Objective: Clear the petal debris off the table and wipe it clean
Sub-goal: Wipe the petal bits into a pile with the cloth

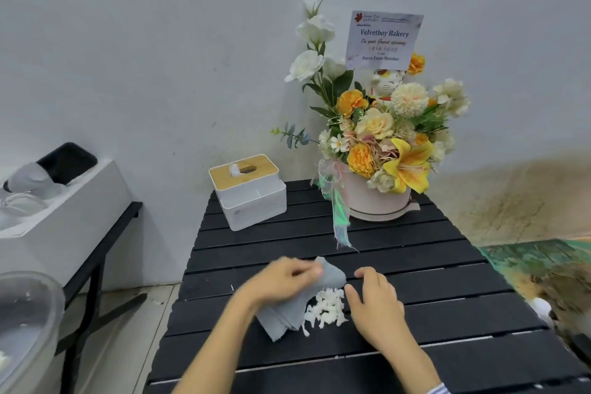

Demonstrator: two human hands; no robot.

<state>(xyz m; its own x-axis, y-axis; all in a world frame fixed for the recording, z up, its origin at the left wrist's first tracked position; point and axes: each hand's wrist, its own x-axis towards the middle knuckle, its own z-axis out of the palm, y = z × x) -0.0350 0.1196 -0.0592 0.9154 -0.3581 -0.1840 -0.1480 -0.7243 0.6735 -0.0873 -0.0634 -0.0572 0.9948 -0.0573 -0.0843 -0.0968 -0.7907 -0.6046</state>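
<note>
Gathering step: left hand (281, 278) is gripping the cloth (284, 313), fingers clamped, beside the petals (326, 309) mid-bench (447, 313); right hand (372, 301), fingers apart, is walling them. Next: scooping them up.

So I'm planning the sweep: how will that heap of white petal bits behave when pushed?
The petal bits look light and loose, so they'll probably scatter. Some may drop through the slatted table's gaps. The cloth looks floppy, so it may ride over them.
</note>
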